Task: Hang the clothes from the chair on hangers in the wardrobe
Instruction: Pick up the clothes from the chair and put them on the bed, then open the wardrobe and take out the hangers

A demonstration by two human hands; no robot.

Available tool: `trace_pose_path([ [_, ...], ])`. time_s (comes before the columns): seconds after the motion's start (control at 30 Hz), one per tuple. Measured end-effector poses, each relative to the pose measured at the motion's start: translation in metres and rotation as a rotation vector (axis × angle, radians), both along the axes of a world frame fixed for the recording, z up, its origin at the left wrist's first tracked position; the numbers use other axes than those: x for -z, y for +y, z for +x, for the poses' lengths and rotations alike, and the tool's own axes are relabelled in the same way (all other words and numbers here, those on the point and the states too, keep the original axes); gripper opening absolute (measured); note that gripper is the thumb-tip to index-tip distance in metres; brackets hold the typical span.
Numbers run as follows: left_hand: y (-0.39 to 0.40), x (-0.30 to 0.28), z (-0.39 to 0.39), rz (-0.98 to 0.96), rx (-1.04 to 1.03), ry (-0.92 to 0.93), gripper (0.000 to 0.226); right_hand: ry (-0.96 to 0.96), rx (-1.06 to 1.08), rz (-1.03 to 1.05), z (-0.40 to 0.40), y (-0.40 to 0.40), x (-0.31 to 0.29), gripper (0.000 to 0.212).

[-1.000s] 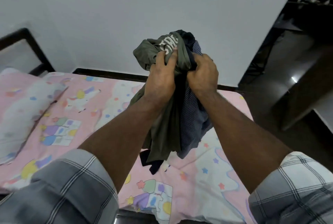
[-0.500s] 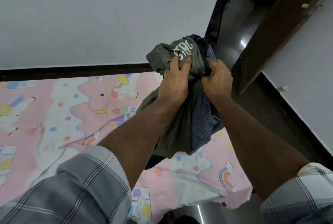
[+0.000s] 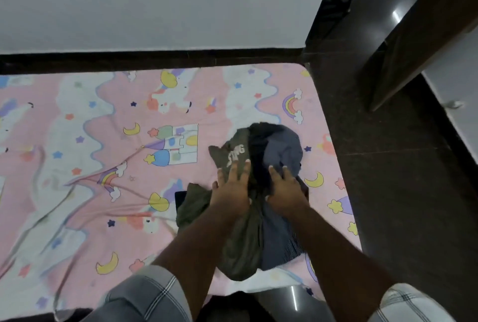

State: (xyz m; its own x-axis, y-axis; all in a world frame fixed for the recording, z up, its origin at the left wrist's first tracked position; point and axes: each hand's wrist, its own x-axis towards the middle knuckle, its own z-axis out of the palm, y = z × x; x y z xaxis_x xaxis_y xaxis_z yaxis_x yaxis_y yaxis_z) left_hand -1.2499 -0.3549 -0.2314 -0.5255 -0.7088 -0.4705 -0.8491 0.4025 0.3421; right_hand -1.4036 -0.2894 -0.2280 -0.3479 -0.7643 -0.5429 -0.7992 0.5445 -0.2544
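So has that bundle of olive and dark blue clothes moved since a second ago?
Yes. The bundle of olive and dark blue clothes has come down from in front of the white wall onto the pink patterned bedsheet.

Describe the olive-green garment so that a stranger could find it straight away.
Start at the bed with the pink cartoon sheet and look near its right edge, where a bundle of clothes lies under two hands. The olive-green garment is the left part of that bundle, under the left hand. Unlike the blue striped shirt beside it, it carries white lettering.
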Motion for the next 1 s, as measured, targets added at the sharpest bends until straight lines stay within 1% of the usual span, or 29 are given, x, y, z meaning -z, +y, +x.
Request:
trace_pose_path([
  [0.13,0.008,0.006,-0.007,-0.023,-0.022,-0.022,0.096,-0.026,-0.061,-0.010,-0.001,0.003,0.006,0.088],
  [0.33,0.003,-0.006,-0.019,-0.148,-0.096,0.017,0.092,0.064,-0.201,-0.128,0.005,-0.018,-0.018,0.087],
  [0.53,0.001,-0.028,-0.005,-0.226,-0.176,0.041,0.085,0.080,-0.321,-0.208,0.024,-0.039,-0.043,0.088],
  [0.6,0.005,-0.033,0.007,-0.244,-0.221,0.036,0.081,0.079,-0.364,-0.215,0.035,-0.041,-0.049,0.088],
  [0.7,0.013,-0.041,0.030,-0.246,-0.280,0.002,0.082,0.083,-0.439,-0.219,0.056,-0.041,-0.060,0.088],
  [0.83,0.032,-0.054,0.074,-0.257,-0.415,-0.007,0.079,0.064,-0.564,-0.251,0.098,-0.040,-0.073,0.082],
  [1.0,0.068,-0.065,0.143,-0.299,-0.599,-0.059,0.084,0.059,-0.760,-0.284,0.172,-0.028,-0.084,0.090],
])
